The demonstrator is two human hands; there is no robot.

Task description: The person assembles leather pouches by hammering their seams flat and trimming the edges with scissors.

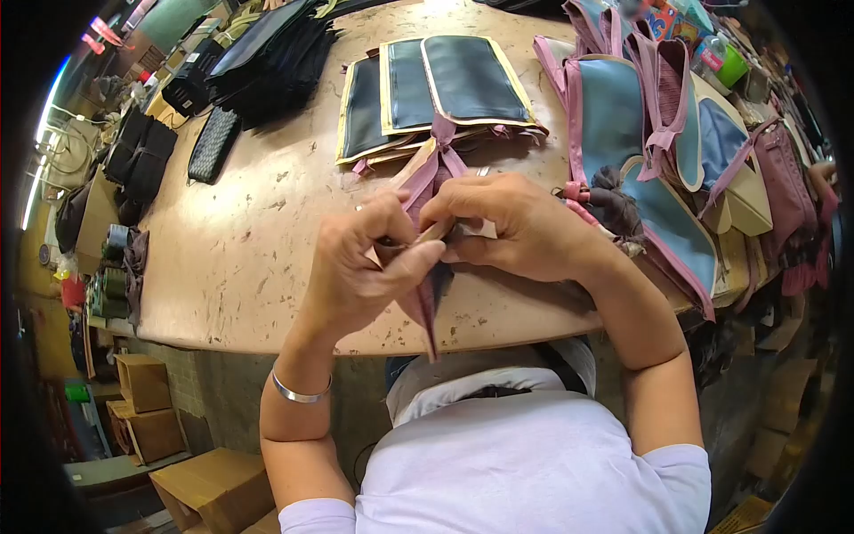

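Both hands meet over the table's front part, around a narrow pink-edged fabric piece (425, 303) whose pointed end hangs down toward the table edge. My left hand (369, 258), with a silver bracelet on its wrist, pinches the piece, thumb on top. Close beside it, my right hand (498, 222) has its fingers curled on the same piece. Pink straps (442, 147) run from the hands toward a stack of dark panels with yellow edges (458, 80). What lies between the fingertips is partly hidden.
Blue panels with pink trim (609, 116) lie at the right of the table (222, 276). A dark cloth bundle (616, 209) sits near my right forearm. Black pieces (267, 62) are piled at the back left, by a dark textured case (214, 145). Cardboard boxes (213, 485) stand below left.
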